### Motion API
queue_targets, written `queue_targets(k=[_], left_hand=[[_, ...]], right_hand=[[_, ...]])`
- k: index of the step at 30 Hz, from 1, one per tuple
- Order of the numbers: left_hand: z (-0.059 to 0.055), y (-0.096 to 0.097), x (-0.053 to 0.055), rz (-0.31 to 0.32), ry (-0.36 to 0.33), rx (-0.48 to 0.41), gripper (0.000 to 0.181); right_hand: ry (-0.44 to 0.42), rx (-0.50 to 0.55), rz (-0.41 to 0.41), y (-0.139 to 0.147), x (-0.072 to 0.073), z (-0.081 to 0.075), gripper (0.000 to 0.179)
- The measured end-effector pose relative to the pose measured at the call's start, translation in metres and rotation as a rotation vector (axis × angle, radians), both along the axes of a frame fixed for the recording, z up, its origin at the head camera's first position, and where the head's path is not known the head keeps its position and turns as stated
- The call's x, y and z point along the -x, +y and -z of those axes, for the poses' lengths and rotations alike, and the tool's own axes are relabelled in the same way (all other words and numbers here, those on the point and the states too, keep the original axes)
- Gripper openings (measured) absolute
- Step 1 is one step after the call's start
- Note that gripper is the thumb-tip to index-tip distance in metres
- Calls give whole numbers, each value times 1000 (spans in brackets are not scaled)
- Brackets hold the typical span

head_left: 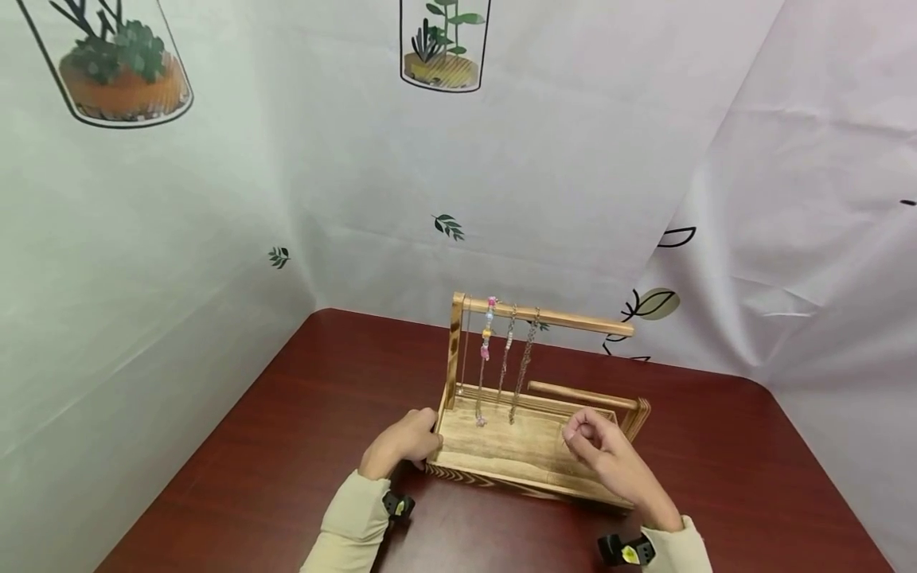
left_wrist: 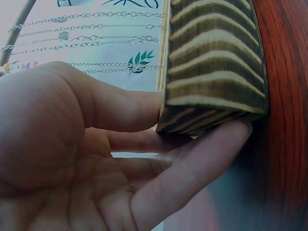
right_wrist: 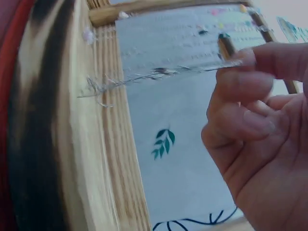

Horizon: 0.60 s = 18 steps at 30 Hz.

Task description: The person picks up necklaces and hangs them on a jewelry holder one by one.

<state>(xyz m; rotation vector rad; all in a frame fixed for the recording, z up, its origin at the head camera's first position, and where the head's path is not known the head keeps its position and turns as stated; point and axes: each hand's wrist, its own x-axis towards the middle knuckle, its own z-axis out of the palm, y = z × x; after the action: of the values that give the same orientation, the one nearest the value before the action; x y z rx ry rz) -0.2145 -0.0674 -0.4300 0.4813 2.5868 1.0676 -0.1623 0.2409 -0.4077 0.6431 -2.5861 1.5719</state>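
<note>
A wooden jewelry stand (head_left: 530, 450) with a tray base stands on the table. My left hand (head_left: 403, 439) grips its left front corner; in the left wrist view the thumb and fingers lie on either side of the striped wood (left_wrist: 216, 57). Over the tray's right part, my right hand (head_left: 614, 455) pinches a thin silvery chain (right_wrist: 163, 72), which dangles from the fingertips in the right wrist view. From the stand's upper bar (head_left: 573, 320) hang a colourful beaded necklace (head_left: 486, 342), a chain with pale beads (head_left: 508, 344) and a plain chain (head_left: 526, 358).
A lower, shorter bar (head_left: 583, 393) extends from a post on the tray's right side. The dark red table (head_left: 322, 398) surrounds the stand. Behind it hangs a pale printed curtain (head_left: 559, 175), close to the table's back edge.
</note>
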Motion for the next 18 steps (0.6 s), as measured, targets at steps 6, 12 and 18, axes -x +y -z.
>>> queue_targets(k=[6,12,18], left_hand=[[1,1,-1,3,-2,-17,12],[3,1,-2,11,-5,-29,12],[1,0,0,-5,-7,-17,13]], right_hand=[[102,-146,26,-12,1,6,7],[129,-226,36,-21,-1,3,9],[206,-300,60,-33,-1,-12,12]])
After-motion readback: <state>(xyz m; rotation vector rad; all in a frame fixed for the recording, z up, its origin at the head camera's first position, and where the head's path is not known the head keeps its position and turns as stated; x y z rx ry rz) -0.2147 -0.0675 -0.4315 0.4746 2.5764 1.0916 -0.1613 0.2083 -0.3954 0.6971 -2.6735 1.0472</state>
